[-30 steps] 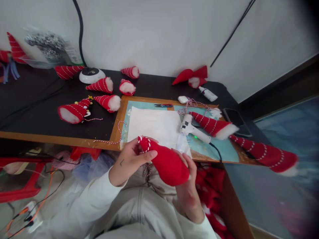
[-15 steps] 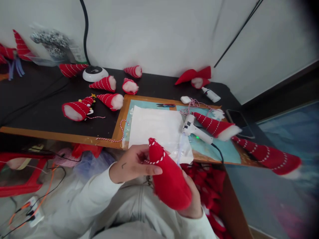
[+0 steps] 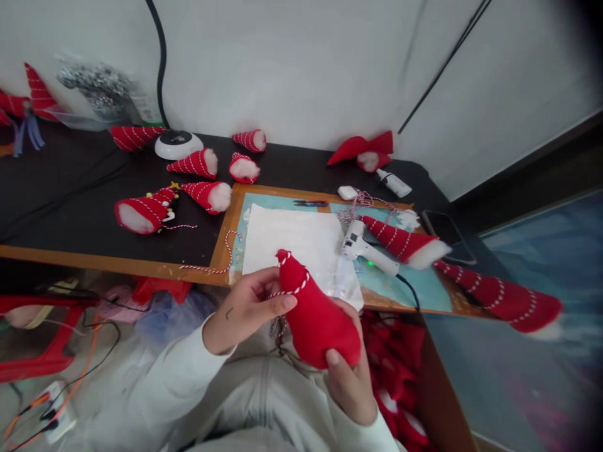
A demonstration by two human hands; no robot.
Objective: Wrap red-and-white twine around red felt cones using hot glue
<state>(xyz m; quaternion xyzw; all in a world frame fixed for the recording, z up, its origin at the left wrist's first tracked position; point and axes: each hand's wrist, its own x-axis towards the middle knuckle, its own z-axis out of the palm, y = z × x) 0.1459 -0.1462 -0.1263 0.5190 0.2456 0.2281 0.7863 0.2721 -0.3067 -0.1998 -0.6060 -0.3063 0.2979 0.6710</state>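
A red felt cone (image 3: pixel 320 320) is held above my lap, its narrow tip pointing up and away. Red-and-white twisted cord (image 3: pixel 301 287) wraps round its upper part, and the loose end hangs below my left hand. My left hand (image 3: pixel 249 304) pinches that cord against the cone's left side, thumb on top. Around the wide lower end, my right hand (image 3: pixel 351 376) grips the cone, with its thumb on the near face. Beyond the cone a white sheet (image 3: pixel 292 232) covers part of the blue work mat (image 3: pixel 431 289).
A white glue gun (image 3: pixel 367 251) with a green light lies right of the sheet, beside a striped stuffed cone (image 3: pixel 400 242). Another cone (image 3: pixel 509 295) juts over the table edge. Several finished cones stand left. Snips (image 3: pixel 311 203), cord and a phone (image 3: pixel 447 235) lie farther back.
My right hand has shifted its grip, so its thumb now shows on the cone's near face. The cone has turned slightly and moved a little left and up. My left hand still pinches the cord.
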